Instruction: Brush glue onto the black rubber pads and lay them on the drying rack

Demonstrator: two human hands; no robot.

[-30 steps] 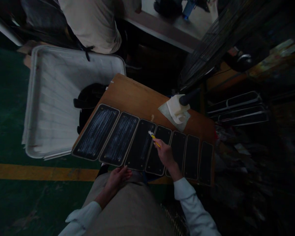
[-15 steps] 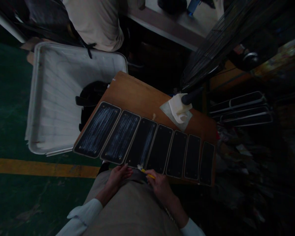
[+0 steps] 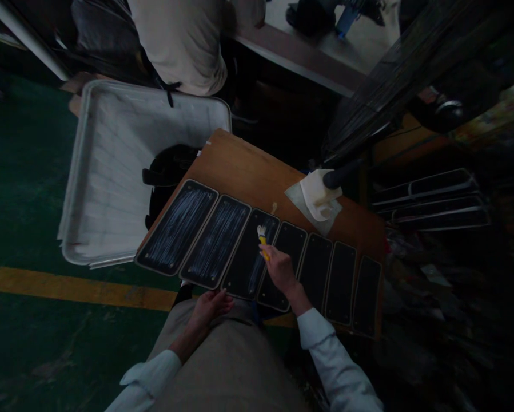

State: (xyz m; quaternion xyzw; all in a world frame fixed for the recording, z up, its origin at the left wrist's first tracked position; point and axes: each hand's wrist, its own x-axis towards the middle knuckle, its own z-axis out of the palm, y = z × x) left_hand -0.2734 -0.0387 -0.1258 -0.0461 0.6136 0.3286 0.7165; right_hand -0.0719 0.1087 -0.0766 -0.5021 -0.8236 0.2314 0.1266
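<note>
My right hand (image 3: 280, 268) is closed round the yellow handle of a small brush (image 3: 262, 240). Its whitish tip is over the upper part of the third dark panel (image 3: 243, 260), which carries a streaky white smear along its right side. Low at the near edge of that panel is my left hand (image 3: 214, 304), fingers loosely extended and fingertips at the rim, holding nothing that I can see. White streaks cover the first panel (image 3: 177, 226) and the second panel (image 3: 216, 240). Several plain dark panels (image 3: 310, 277) continue the row to the right.
The panels lie on a brown board (image 3: 239, 166). A cut white plastic container (image 3: 321, 191) with a dark handle stands on a sheet near its far edge. Left is a large white bin (image 3: 106, 189) with black pieces. A seated person (image 3: 183, 46) is behind it; a wire-mesh guard (image 3: 372, 97) is at right.
My right hand has moved the brush up and away from the panel's near edge to its upper part. My left hand stays near the same edge. The whole view has shifted slightly.
</note>
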